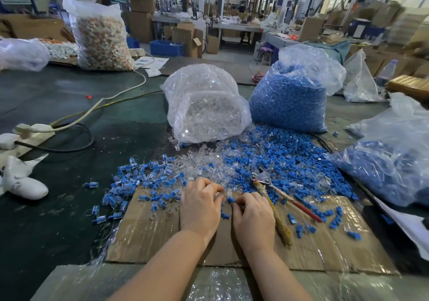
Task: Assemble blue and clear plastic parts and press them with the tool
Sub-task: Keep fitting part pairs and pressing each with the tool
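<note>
My left hand [200, 204] pinches a small clear plastic part [221, 196] over the taped cardboard sheet [144, 233]. My right hand [253, 219] pinches a blue part [230, 200] right beside it, the two parts nearly touching. The pliers-like press tool [271, 191] with a red handle and a wrapped handle lies just right of my right hand. Loose blue parts [290, 159] and clear parts [197, 159] are heaped ahead. Joined blue-and-clear pieces [139, 180] lie scattered to the left.
A bag of clear parts [204, 105] and a bag of blue parts [292, 96] stand behind the pile. Another bag with blue parts [390, 170] lies at right. A power strip with cables [30, 133] and white cloth [23, 184] sit at left.
</note>
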`<state>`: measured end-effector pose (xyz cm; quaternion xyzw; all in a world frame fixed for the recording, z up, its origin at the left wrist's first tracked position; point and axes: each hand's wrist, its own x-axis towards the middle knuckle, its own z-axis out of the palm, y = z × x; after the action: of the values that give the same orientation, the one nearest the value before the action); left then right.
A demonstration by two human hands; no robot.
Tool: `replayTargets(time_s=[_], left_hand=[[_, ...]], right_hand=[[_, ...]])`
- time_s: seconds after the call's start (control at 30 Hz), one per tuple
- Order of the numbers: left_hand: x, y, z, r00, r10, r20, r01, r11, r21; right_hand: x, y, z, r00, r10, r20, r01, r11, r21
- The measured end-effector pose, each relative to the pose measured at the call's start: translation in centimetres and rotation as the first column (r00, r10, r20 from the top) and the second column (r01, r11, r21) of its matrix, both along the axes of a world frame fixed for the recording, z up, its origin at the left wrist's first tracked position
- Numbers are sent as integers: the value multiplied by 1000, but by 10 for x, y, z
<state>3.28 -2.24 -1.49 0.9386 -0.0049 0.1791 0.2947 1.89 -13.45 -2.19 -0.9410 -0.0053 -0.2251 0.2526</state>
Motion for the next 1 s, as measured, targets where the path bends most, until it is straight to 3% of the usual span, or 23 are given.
replayTargets(time_s=[0.23, 0.53, 1.0], left_hand=[[19, -11, 8, 982, -146, -119, 168, 964, 206], [22, -11, 11, 981, -162, -107, 169, 984, 57], [17, -9, 18, 965, -206, -162, 200, 978, -51]], right_hand=[[-2, 1, 2, 999, -14, 38, 15, 1000, -22], [0, 1, 0, 999, -10, 33, 11, 999, -30], [0, 1, 1, 1000, -7, -14, 7, 1000, -25]])
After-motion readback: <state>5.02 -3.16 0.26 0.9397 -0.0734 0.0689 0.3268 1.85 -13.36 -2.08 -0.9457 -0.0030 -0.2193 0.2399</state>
